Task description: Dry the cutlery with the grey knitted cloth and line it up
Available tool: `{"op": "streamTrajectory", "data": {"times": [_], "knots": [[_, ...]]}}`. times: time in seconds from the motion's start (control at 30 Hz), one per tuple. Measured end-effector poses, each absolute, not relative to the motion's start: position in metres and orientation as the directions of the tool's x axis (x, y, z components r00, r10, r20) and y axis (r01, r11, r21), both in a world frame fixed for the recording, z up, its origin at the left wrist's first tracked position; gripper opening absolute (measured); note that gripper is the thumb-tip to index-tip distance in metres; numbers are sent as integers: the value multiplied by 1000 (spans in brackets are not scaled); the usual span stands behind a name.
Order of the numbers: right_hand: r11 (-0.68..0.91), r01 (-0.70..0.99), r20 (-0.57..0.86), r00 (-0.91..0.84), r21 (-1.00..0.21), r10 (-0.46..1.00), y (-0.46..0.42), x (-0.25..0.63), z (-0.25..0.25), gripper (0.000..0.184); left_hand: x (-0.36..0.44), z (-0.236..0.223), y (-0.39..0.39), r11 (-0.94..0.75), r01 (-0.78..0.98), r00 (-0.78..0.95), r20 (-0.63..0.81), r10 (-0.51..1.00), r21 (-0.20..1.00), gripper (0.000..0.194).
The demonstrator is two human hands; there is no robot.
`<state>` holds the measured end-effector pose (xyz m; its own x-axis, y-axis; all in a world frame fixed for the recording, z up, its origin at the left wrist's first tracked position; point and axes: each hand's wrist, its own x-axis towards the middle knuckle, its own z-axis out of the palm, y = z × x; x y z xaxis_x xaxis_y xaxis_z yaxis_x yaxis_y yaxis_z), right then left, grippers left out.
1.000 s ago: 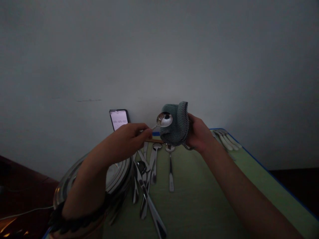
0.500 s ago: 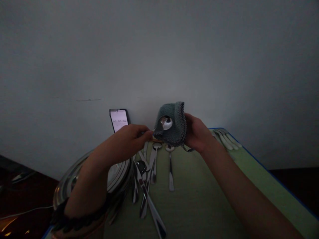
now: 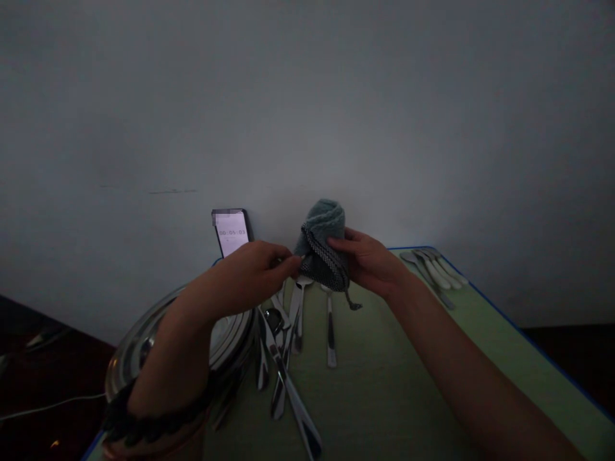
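Observation:
My left hand is closed in a pinch at the left edge of a grey-green cloth with a striped border. Half a second ago a spoon's bowl showed at that cloth; now the fabric covers it, and the handle is hidden at my left fingertips. From the other side my right hand wraps the cloth, its thumb pressed on the front. A short cord loop dangles from the cloth's lower corner. Below, a single spoon lies on the green table.
Several knives and spoons, one a table knife, lie crossed left of centre. Stacked metal plates stand partly behind my left forearm. A phone showing a timer leans on the wall. More cutlery lies at the back right.
The cloth has been folded over the spoon's bowl, hiding it. My right hand has moved slightly left and its thumb has come round to the front. The left hand stays nearly in place.

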<state>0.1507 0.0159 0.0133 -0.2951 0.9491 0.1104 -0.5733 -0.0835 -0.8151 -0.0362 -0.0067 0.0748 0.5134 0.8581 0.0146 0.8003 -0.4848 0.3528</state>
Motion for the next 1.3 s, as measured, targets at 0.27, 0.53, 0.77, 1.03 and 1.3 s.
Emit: {"op": "streamTrajectory", "data": {"times": [0.27,0.53,0.77,1.03,1.3], "knots": [[41,-617,95,-55,-786,994,24,162,11,17,-43,76,-7,-499,774,551,-25,834,390,42],[40,-565,131,-121,-824,984,25,166,7,13,-43,78,-8,-513,774,518,96,850,371,39],[71,-406,154,-175,-911,973,25,175,4,15,-44,77,-8,-523,771,521,110,846,363,39],[359,393,165,-448,-846,879,15,206,17,21,-48,73,-8,-555,752,583,33,812,356,37],[504,536,-40,-712,-677,701,-5,194,35,24,-40,75,-13,-553,722,618,-30,785,415,33]]}}
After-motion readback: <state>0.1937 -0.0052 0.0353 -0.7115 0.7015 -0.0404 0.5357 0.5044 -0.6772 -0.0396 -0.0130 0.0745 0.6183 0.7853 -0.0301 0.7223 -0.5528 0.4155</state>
